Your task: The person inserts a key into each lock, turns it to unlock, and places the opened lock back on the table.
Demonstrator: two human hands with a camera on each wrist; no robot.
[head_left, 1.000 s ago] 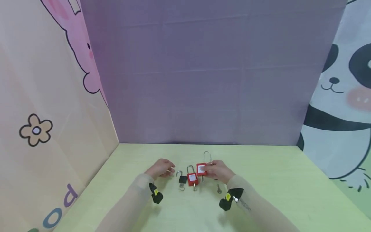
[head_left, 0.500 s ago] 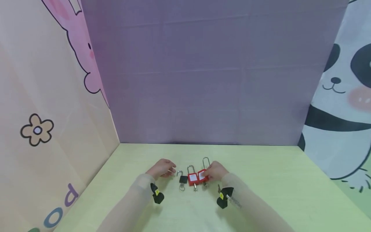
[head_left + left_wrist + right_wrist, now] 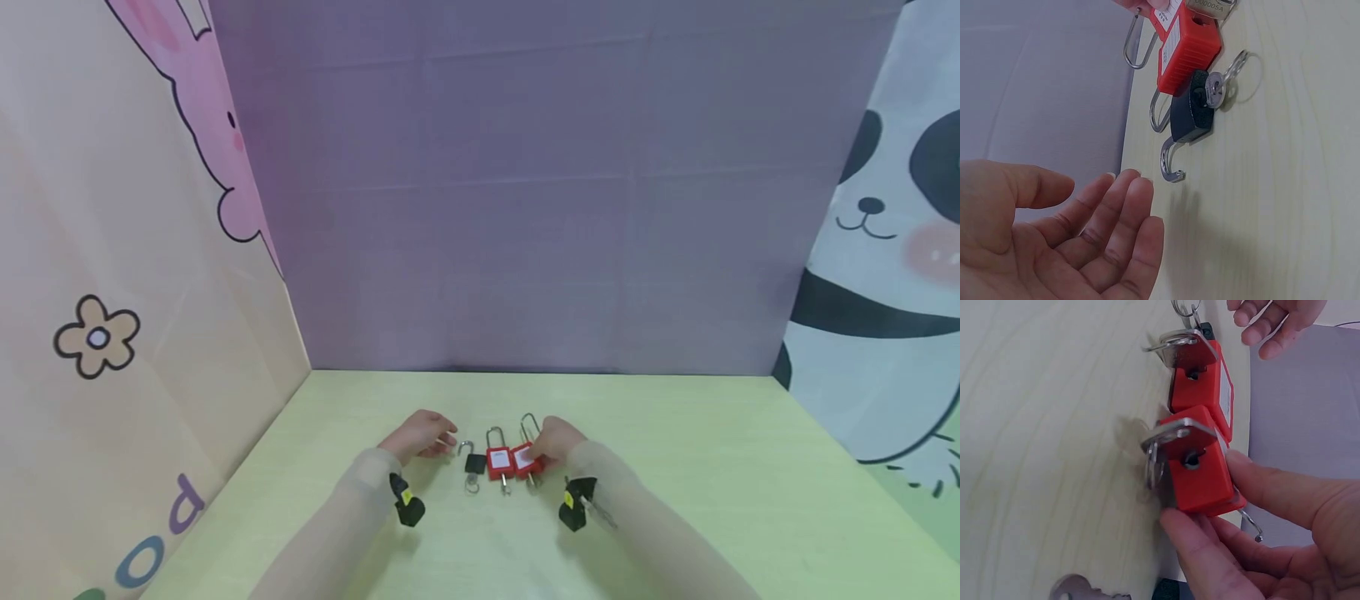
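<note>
My right hand (image 3: 558, 439) pinches the rightmost red padlock (image 3: 1202, 487) between thumb and fingers, tilted beside a second red padlock (image 3: 499, 463). Both carry white labels and have keys in their keyholes. The held padlock's long shackle (image 3: 529, 427) points away, and one loose end shows in the right wrist view. Left of them lies a small black padlock (image 3: 1188, 115), its shackle unlatched, a key with a ring (image 3: 1216, 89) in its base. Beside it my left hand (image 3: 422, 435) hovers with relaxed fingers, touching nothing.
A loose key (image 3: 1082, 589) lies on the pale wooden table (image 3: 675, 467), near a partly visible dark object (image 3: 1166, 590) in the right wrist view. A purple backdrop (image 3: 480, 208) rises behind the table, with printed cloth panels (image 3: 135, 208) at the sides.
My right hand has brought the held red padlock down and towards me, setting it beside the middle red padlock and tilting it. The left hand has stayed nearly still.
</note>
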